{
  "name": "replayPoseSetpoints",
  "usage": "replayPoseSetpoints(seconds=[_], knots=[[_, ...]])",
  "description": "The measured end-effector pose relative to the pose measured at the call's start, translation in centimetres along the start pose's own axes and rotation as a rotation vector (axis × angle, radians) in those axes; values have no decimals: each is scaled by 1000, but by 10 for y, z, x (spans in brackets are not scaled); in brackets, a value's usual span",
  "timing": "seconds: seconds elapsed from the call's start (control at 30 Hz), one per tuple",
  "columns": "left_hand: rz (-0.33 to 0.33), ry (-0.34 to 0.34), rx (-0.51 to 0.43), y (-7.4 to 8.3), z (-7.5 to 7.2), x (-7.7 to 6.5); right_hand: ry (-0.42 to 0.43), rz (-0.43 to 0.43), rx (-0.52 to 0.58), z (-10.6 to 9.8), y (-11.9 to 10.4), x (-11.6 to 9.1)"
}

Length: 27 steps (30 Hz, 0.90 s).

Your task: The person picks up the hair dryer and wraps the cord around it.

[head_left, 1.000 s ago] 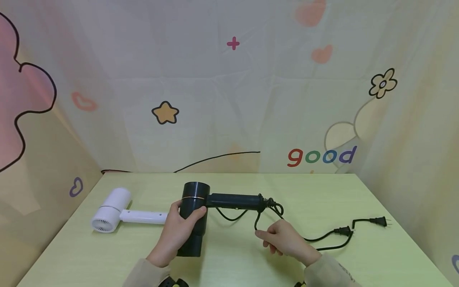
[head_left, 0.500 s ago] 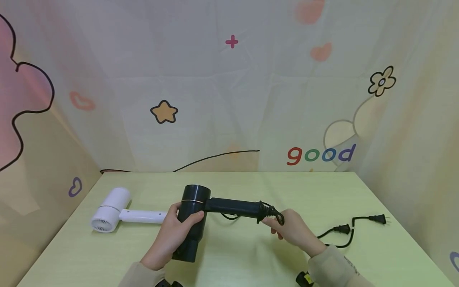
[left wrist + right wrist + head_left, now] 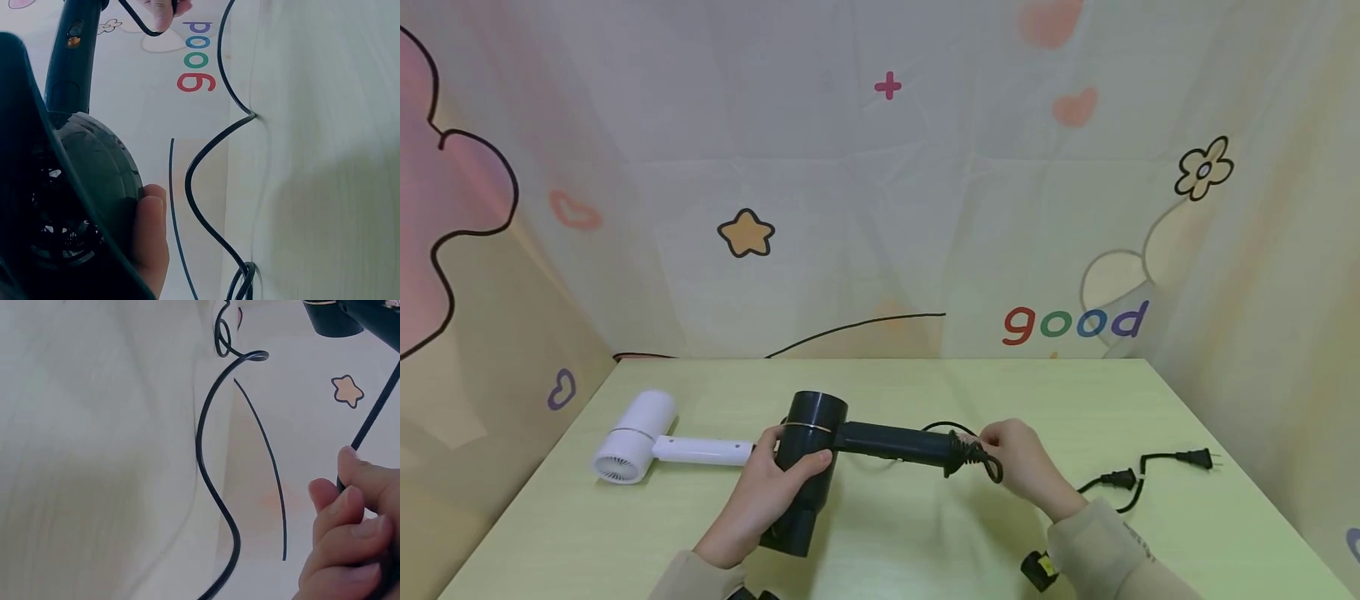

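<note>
A black hair dryer (image 3: 880,440) is held above the table, its handle pointing right and dipping slightly. My left hand (image 3: 760,500) grips it round the barrel, with the thumb across the front. Black cord is looped and bunched at the handle's end. Just beyond that end, my right hand (image 3: 1026,471) pinches the cord (image 3: 375,415) between thumb and fingers; the fingertips are partly hidden in the head view. In the left wrist view, the barrel's opening and grille (image 3: 59,206) fill the near left, and slack cord (image 3: 190,178) trails over the table.
A white hair dryer (image 3: 636,442) lies at the table's left, its handle reaching behind my left hand. Two black plugs, one nearer (image 3: 1120,479) and one farther right (image 3: 1197,457), lie on the table (image 3: 1150,550). Patterned curtains stand behind and at the sides.
My right hand has moved up and slightly right, from below the handle to past its end, bringing the cord along. The dryer's handle end has dipped. Cord now arcs above the handle.
</note>
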State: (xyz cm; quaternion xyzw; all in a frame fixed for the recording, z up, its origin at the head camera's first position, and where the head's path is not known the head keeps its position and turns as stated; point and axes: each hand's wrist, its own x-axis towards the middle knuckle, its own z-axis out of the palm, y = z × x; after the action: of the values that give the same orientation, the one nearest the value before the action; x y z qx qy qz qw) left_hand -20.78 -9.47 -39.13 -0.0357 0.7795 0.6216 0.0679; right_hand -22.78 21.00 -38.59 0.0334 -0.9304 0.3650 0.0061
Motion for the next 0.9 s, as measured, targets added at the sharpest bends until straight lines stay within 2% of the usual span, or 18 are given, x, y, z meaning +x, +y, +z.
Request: replayPoseSetpoints(seconds=[0.13, 0.33, 0.53, 0.9], knots=[[16, -10, 7, 1, 0, -2, 1, 20, 17, -5, -2, 4], [49, -47, 36, 5, 2, -5, -34, -31, 25, -10, -5, 7], [83, -43, 58, 2, 1, -6, 16, -87, -24, -24, -9, 5], [111, -30, 129, -3, 1, -5, 81, -124, -53, -47, -20, -6]])
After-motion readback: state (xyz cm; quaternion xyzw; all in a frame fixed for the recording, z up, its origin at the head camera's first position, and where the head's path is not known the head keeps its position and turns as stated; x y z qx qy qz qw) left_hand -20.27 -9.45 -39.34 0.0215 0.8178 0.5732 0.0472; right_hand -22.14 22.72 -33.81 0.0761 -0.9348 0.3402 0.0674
